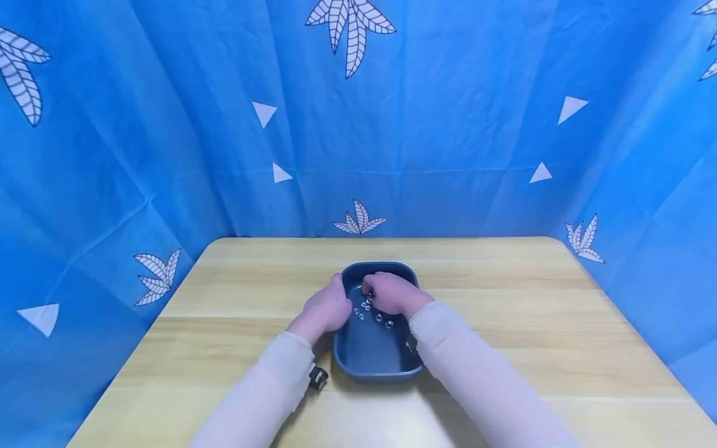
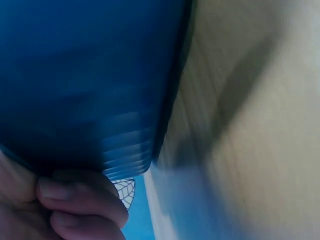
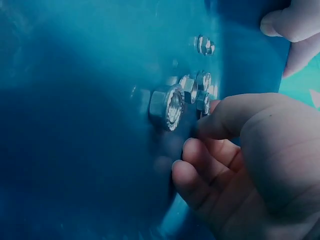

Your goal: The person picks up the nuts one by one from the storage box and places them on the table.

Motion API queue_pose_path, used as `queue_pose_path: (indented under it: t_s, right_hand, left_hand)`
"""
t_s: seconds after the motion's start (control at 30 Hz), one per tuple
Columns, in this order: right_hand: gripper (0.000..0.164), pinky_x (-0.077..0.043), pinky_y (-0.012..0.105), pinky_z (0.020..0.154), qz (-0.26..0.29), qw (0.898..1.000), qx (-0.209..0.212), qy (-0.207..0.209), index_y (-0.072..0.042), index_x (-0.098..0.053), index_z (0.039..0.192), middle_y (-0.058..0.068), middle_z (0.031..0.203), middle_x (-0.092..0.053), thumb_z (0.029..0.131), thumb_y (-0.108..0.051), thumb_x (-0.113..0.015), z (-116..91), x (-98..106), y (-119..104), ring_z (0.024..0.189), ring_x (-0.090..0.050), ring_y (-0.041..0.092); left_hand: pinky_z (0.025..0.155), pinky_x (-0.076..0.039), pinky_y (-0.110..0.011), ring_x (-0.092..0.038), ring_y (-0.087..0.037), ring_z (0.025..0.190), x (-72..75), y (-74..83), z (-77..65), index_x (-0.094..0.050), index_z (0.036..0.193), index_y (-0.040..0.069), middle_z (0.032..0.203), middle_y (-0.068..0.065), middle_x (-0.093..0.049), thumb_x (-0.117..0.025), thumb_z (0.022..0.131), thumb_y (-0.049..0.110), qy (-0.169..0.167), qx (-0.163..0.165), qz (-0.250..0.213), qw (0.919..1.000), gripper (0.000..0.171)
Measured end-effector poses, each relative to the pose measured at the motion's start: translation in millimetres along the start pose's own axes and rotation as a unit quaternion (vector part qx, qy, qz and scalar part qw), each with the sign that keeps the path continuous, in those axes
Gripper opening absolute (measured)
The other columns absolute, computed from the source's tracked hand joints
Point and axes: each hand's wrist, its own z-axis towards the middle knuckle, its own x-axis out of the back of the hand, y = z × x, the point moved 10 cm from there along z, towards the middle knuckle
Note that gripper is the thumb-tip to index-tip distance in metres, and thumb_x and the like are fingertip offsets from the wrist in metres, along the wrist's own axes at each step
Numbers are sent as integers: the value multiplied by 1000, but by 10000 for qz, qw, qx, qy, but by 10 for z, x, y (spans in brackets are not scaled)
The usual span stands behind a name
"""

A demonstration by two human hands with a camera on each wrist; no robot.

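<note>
Right hand point(image 1: 390, 294) just beside metal nuts point(image 3: 166, 108) inside blue tray point(image 1: 370, 354).

Head view: right hand point(image 1: 394, 294) hides part of blue tray point(image 1: 372, 358); metal nuts point(image 1: 389, 324) too small to show threads; sleeves point(image 1: 476, 373) cut off at bottom edge. Left wrist: left hand point(image 2: 85, 200) cut off at bottom left; surface point(image 2: 270, 150) blurred. Right wrist: nuts overlap, count uncertain; whether fingers point(image 3: 192, 182) pinch one, cannot tell.

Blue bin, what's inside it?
Several metal nuts lie on its floor, and the right hand is in there beside them. In the head view, anything beneath that hand and sleeve is covered.
</note>
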Motion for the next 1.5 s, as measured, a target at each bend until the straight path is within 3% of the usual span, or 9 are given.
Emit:
queue_pose_path:
  t_s: [0.23, 0.47, 0.7, 0.9, 1.17, 1.37, 1.5]
  right_hand:
    - [12, -52, 37, 93, -144, 9998, 13, 136, -16, -70, 106, -2, 100, -68, 95, -11, -66, 48, -55, -115, 93, -61, 16]
    - [9, -53, 35, 86, -234, 9996, -117, 144, -18, -71, 100, -4, 94, -67, 96, -12, -66, 28, -86, -163, 85, -59, 15]
    - [5, -53, 33, 78, -681, 9970, -117, 337, -18, -70, 90, -6, 82, -65, 95, -18, -67, 50, 12, -112, 76, -60, 14]
    - [16, -50, 33, 68, -809, 9961, -265, 226, -19, -64, 80, -6, 68, -58, 94, -24, -69, 51, 39, -56, 66, -58, 14]
    - [29, -46, 32, 61, -1055, 9936, -369, 165, -19, -58, 66, -4, 55, -46, 91, -27, -71, -10, 86, 20, 57, -55, 14]
    - [30, -48, 33, 61, -1178, 9922, -293, 268, -20, -59, 63, -5, 55, -50, 87, -29, -73, -38, 171, 14, 56, -56, 15]
    - [26, -48, 32, 61, -1029, 9934, -246, 443, -20, -60, 66, -5, 57, -53, 87, -28, -73, -45, 235, 22, 56, -56, 15]
  left_hand:
    - [63, -46, -39, -60, -26, 79, -3, -166, -38, -9, 160, -2, 95, -14, -62, -48, 102, 21, 18, 42, -125, 9999, 74]
    - [58, -45, -38, -57, -25, 63, -7, -225, -124, -5, 160, -2, 76, -11, -56, -47, 103, 22, -94, -6, -310, 9995, 75]
    - [56, -45, -37, -54, -23, 56, 39, -158, -117, -4, 161, -1, 72, -10, -55, -45, 104, 22, -83, -89, -486, 9987, 74]
    - [56, -45, -37, -54, -24, 56, 47, -126, -84, -5, 161, -1, 72, -10, -55, -44, 104, 23, -72, -100, -415, 9991, 73]
    - [63, -46, -39, -56, -25, 66, 36, -39, -44, -8, 161, -1, 86, -14, -58, -45, 104, 23, 6, -210, -388, 9990, 72]
    - [59, -46, -38, -57, -25, 64, 18, -31, -7, -11, 161, 0, 83, -13, -57, -46, 103, 24, 100, -210, -346, 9991, 71]
    - [58, -46, -37, -59, -25, 70, 36, -40, 5, -14, 161, 0, 109, -17, -63, -48, 103, 25, 203, -178, -280, 9992, 71]
